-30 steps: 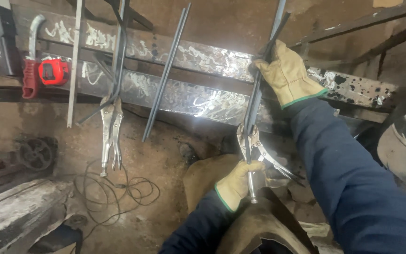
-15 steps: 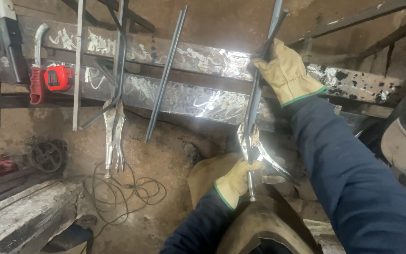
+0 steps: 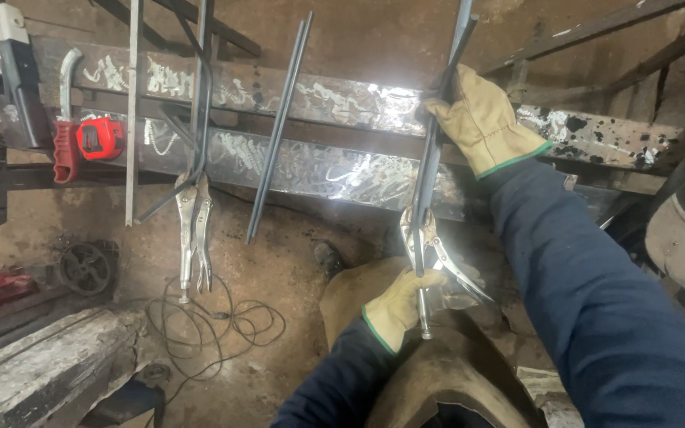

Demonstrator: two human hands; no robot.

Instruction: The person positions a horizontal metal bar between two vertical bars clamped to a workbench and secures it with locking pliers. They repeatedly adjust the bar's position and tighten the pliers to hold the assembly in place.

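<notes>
Dim, warm-toned workshop light overall. Strong glare on scratched steel beam (image 3: 334,170), brightest near centre, washing out surface detail (light seems to fall from above). Deep shadow at upper corners and right edge. Dirt floor (image 3: 279,277) evenly lit, muddy. Focus fair; slight softness toward frame edges.

Two gloved hands are in view, the left hand (image 3: 400,307) and the right hand (image 3: 481,119); two locking pliers, one (image 3: 424,261) in the left hand's grip and one (image 3: 193,230) hanging clamped at the left; two long metal beams, an upper beam (image 3: 342,99) and a lower beam (image 3: 311,166); one loose dark bar (image 3: 279,131) leaning across them; one bar (image 3: 438,135) under the right hand; one thin pale strip (image 3: 132,111); one red tape measure (image 3: 98,136); one coil of cable (image 3: 216,317) on the ground; one small wheel (image 3: 85,268).
</notes>
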